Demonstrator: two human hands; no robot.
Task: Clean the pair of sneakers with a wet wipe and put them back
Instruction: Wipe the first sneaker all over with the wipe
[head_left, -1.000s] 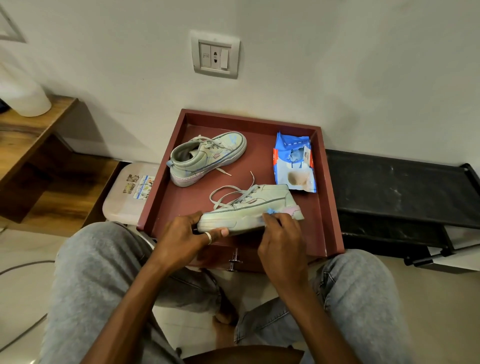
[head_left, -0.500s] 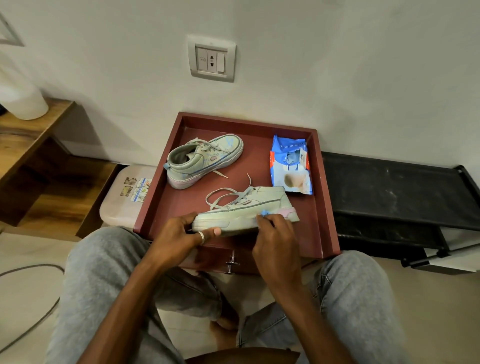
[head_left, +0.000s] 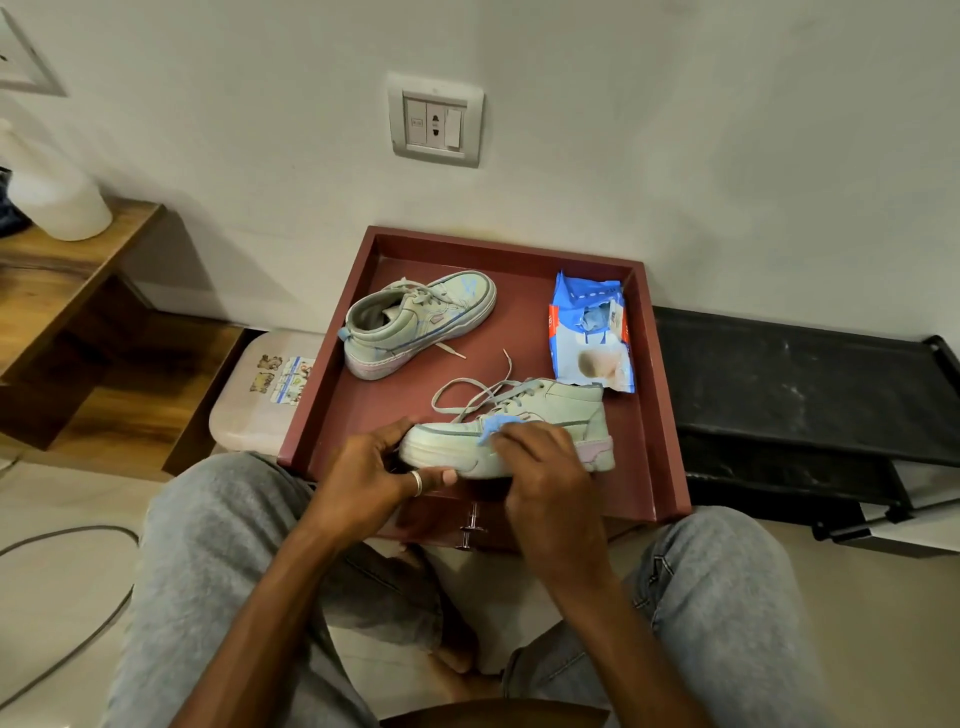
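Shifted left since a second ago, from heel end toward laces: blue wipe (head_left: 493, 427) pinched under the curled fingers of the right hand (head_left: 540, 467), pressed on the side of the near shoe (head_left: 561, 410) at lower centre. Clamped at the toe by left hand (head_left: 363, 467), thumb under and fingers over, likely to stop sliding in the tray (head_left: 670, 415). Parked behind, within reach: far shoe (head_left: 421, 322) and open pack (head_left: 589, 338), print too small to read.

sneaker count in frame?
2. The back sneaker lies back-left in the tray; front sneaker sits at its front edge, left hand gripping the toe, right hand pressing a wipe on its side.
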